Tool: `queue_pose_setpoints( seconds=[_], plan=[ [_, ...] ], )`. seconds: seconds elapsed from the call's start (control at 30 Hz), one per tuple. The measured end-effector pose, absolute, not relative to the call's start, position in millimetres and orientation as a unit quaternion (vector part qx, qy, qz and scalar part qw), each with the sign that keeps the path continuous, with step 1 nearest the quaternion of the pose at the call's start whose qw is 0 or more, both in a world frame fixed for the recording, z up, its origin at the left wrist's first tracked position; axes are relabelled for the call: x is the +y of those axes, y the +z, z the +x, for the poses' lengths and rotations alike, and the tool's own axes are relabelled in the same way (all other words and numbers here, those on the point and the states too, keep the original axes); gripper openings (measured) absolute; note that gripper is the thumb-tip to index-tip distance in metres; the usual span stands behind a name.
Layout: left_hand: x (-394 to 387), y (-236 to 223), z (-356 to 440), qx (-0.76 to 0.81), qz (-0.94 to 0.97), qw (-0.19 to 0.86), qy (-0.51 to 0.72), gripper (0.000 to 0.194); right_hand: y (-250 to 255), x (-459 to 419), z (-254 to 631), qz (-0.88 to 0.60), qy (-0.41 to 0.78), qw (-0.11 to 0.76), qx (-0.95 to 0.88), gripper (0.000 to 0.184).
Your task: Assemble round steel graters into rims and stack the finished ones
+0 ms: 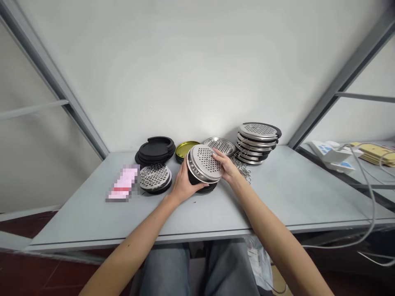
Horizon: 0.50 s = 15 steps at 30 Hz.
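Left hand (184, 183): grasping one perforated metal disc assembly (206, 161)
Right hand (227, 165): gripping its edge
Gold lid (186, 150): one

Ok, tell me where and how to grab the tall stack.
Grip the tall stack low, around its bottom layers, left hand and right hand coming from opposite sides. It is round, many layers high and near the wall; holding only the top grater would probably leave the rest behind.
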<state>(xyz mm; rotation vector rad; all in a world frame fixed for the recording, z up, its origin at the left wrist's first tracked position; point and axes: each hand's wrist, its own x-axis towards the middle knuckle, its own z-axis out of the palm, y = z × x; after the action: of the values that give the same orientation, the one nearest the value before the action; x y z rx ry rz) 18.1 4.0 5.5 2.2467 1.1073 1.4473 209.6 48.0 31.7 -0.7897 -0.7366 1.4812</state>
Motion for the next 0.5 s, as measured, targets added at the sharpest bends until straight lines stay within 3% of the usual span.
queue_pose_setpoints(
  seconds=[0.5],
  plan=[
    [2,4,16,0.418,0.765,0.122,0.474,0.114,32,37,207,-0.382,0.569,0.624,-0.375,0.047]
  ],
)
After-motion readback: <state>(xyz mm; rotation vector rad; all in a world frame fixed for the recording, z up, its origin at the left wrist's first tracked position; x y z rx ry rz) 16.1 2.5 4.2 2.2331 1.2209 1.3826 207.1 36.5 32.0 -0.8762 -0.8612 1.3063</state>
